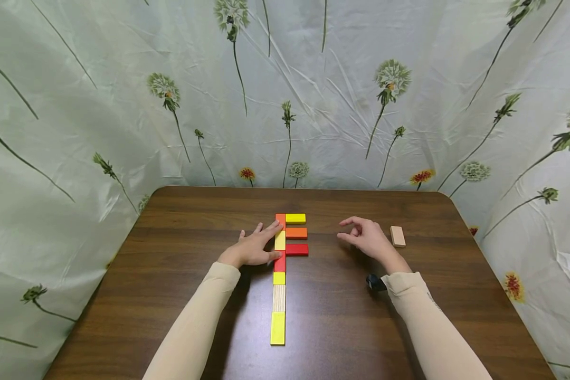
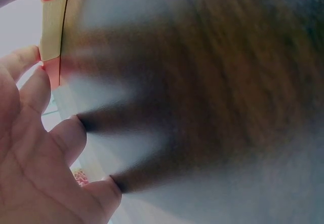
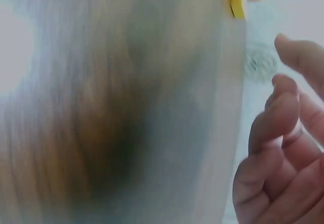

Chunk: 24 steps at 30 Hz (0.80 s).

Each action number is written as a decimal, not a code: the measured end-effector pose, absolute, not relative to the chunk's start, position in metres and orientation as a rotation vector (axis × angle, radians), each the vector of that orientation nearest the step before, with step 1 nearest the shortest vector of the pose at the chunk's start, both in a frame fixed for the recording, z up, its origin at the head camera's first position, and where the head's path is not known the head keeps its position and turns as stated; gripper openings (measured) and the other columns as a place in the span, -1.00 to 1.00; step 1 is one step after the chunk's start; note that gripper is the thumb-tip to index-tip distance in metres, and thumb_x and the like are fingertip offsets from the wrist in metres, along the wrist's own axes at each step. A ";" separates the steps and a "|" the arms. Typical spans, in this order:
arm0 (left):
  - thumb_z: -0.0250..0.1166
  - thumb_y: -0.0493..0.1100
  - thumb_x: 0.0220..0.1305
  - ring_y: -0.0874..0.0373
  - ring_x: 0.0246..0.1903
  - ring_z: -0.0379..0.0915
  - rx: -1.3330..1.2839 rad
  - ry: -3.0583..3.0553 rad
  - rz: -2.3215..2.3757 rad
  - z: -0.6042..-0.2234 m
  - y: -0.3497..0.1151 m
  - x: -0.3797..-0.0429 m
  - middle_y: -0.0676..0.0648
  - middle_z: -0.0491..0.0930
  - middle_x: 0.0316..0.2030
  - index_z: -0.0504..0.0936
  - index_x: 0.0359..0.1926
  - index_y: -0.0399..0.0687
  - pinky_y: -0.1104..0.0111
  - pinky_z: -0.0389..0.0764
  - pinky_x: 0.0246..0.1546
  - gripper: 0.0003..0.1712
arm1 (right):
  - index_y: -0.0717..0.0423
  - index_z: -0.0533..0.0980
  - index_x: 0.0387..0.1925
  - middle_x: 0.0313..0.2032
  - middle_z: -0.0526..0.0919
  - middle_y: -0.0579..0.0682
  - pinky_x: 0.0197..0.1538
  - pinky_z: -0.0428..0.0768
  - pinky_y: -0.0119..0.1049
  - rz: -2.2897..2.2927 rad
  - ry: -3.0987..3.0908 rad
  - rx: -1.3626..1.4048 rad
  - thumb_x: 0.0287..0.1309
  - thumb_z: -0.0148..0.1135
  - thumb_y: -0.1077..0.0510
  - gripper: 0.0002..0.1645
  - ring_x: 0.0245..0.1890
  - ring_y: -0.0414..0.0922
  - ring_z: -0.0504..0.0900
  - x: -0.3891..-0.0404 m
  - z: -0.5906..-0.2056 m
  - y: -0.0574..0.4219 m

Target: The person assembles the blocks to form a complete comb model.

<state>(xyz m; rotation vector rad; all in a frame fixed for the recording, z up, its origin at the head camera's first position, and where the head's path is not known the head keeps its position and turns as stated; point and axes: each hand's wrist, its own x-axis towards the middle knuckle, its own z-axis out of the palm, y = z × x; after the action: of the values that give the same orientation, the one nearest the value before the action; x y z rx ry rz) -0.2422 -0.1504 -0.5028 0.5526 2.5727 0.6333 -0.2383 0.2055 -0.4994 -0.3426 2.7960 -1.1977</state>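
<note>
A straight column of flat coloured wooden blocks runs up the table: a long yellow block [image 1: 277,328], a striped bare-wood block [image 1: 278,298], a small yellow block [image 1: 278,278], a red block [image 1: 280,264], a pale yellow block [image 1: 279,241] and an orange block [image 1: 280,217]. Spread across the column's upper part, my left hand [image 1: 254,248] has its index fingertip at the orange block and its thumb at the red one. My right hand [image 1: 368,237] hovers to the right, fingers loosely bent, holding nothing.
Three blocks branch rightward off the column: a yellow block [image 1: 295,218], an orange block [image 1: 296,233] and a red block [image 1: 296,249]. Beyond my right hand lies a single bare-wood block [image 1: 397,236]. A flowered curtain [image 1: 332,105] hangs behind the brown table [image 1: 195,206].
</note>
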 end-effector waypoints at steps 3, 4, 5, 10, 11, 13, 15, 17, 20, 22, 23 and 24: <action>0.27 0.23 0.50 -0.24 0.75 -0.31 0.552 2.574 0.631 -0.503 -0.151 -0.242 0.16 -0.14 0.76 0.01 0.75 0.32 -0.50 -0.39 0.56 -0.03 | 0.19 0.67 0.15 -0.53 0.54 -0.10 -0.35 0.38 -0.33 -1.195 2.859 -0.245 0.38 0.47 0.00 -0.54 -0.54 -0.18 0.40 -0.237 -0.497 0.222; 0.27 0.23 0.50 -0.24 0.75 -0.31 0.551 2.575 0.630 -0.503 -0.151 -0.242 0.16 -0.14 0.76 0.01 0.75 0.32 -0.50 -0.39 0.56 -0.03 | 0.20 0.66 0.16 -0.52 0.53 -0.09 -0.33 0.38 -0.31 -1.195 2.871 -0.213 0.39 0.46 -0.01 -0.53 -0.53 -0.17 0.40 -0.236 -0.497 0.228; 0.27 0.23 0.50 -0.24 0.75 -0.31 0.551 2.575 0.629 -0.503 -0.151 -0.242 0.16 -0.14 0.76 0.01 0.75 0.32 -0.50 -0.39 0.56 -0.03 | 0.21 0.66 0.17 -0.51 0.53 -0.08 -0.32 0.38 -0.30 -1.194 2.883 -0.183 0.40 0.45 -0.02 -0.52 -0.52 -0.16 0.40 -0.235 -0.496 0.234; 0.28 0.22 0.50 -0.24 0.75 -0.31 0.551 2.577 0.632 -0.503 -0.151 -0.242 0.16 -0.14 0.76 0.01 0.75 0.33 -0.50 -0.39 0.56 -0.02 | 0.21 0.64 0.20 -0.48 0.53 -0.06 -0.33 0.39 -0.28 -1.189 2.942 -0.041 0.43 0.42 -0.06 -0.48 -0.48 -0.13 0.42 -0.231 -0.496 0.257; 0.28 0.22 0.50 -0.24 0.75 -0.31 0.551 2.577 0.632 -0.504 -0.150 -0.242 0.16 -0.14 0.76 0.01 0.75 0.33 -0.50 -0.39 0.56 -0.02 | 0.22 0.64 0.20 -0.47 0.53 -0.05 -0.34 0.39 -0.28 -1.190 2.952 -0.014 0.42 0.43 -0.06 -0.48 -0.47 -0.13 0.42 -0.230 -0.496 0.261; 0.28 0.22 0.50 -0.24 0.75 -0.32 0.550 2.577 0.632 -0.504 -0.150 -0.242 0.16 -0.14 0.76 0.00 0.75 0.34 -0.50 -0.39 0.56 -0.02 | 0.22 0.64 0.21 -0.47 0.55 -0.05 -0.33 0.41 -0.27 -1.198 2.964 0.034 0.43 0.42 -0.06 -0.47 -0.46 -0.12 0.43 -0.228 -0.497 0.267; 0.28 0.22 0.50 -0.24 0.75 -0.32 0.550 2.578 0.634 -0.503 -0.150 -0.242 0.16 -0.14 0.76 0.01 0.75 0.34 -0.50 -0.39 0.56 -0.02 | 0.23 0.63 0.22 -0.47 0.58 -0.06 -0.31 0.43 -0.27 -1.204 2.973 0.082 0.42 0.42 -0.07 -0.45 -0.45 -0.13 0.45 -0.227 -0.498 0.272; 0.28 0.21 0.50 -0.24 0.75 -0.32 0.549 2.578 0.641 -0.503 -0.150 -0.242 0.16 -0.14 0.76 0.01 0.75 0.33 -0.50 -0.39 0.56 -0.03 | 0.24 0.61 0.23 -0.47 0.63 -0.08 -0.30 0.45 -0.28 -1.209 2.974 0.130 0.42 0.42 -0.08 -0.43 -0.46 -0.16 0.48 -0.226 -0.499 0.277; 0.28 0.22 0.50 -0.24 0.75 -0.32 0.554 2.579 0.639 -0.503 -0.150 -0.241 0.16 -0.14 0.76 0.01 0.75 0.32 -0.50 -0.39 0.56 -0.02 | 0.25 0.56 0.28 -0.50 0.68 -0.11 -0.30 0.46 -0.30 -1.230 2.951 0.198 0.43 0.42 -0.10 -0.37 -0.47 -0.20 0.52 -0.224 -0.500 0.283; 0.27 0.23 0.51 -0.24 0.75 -0.32 0.556 2.579 0.633 -0.503 -0.150 -0.241 0.15 -0.15 0.76 0.00 0.76 0.32 -0.50 -0.39 0.56 -0.02 | 0.26 0.53 0.31 -0.50 0.70 -0.10 -0.31 0.46 -0.30 -1.236 2.934 0.241 0.42 0.42 -0.11 -0.33 -0.46 -0.20 0.54 -0.223 -0.501 0.287; 0.27 0.23 0.51 -0.25 0.75 -0.32 0.558 2.580 0.632 -0.503 -0.151 -0.241 0.15 -0.15 0.76 0.00 0.76 0.31 -0.50 -0.39 0.56 -0.02 | 0.26 0.52 0.32 -0.49 0.72 -0.08 -0.31 0.46 -0.30 -1.236 2.927 0.259 0.42 0.42 -0.12 -0.31 -0.45 -0.19 0.55 -0.222 -0.502 0.288; 0.27 0.24 0.51 -0.25 0.75 -0.32 0.559 2.579 0.629 -0.503 -0.151 -0.241 0.15 -0.15 0.76 0.00 0.76 0.31 -0.50 -0.40 0.56 -0.02 | 0.26 0.50 0.33 -0.47 0.72 -0.05 -0.31 0.46 -0.30 -1.235 2.921 0.278 0.41 0.43 -0.12 -0.30 -0.43 -0.18 0.55 -0.220 -0.502 0.290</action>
<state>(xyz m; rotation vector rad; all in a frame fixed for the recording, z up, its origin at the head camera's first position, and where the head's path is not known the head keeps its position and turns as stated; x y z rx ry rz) -0.2409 -0.1505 -0.5029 0.5595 2.5794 0.6289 -0.2204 0.2899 -0.5022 0.2784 2.9206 -1.2353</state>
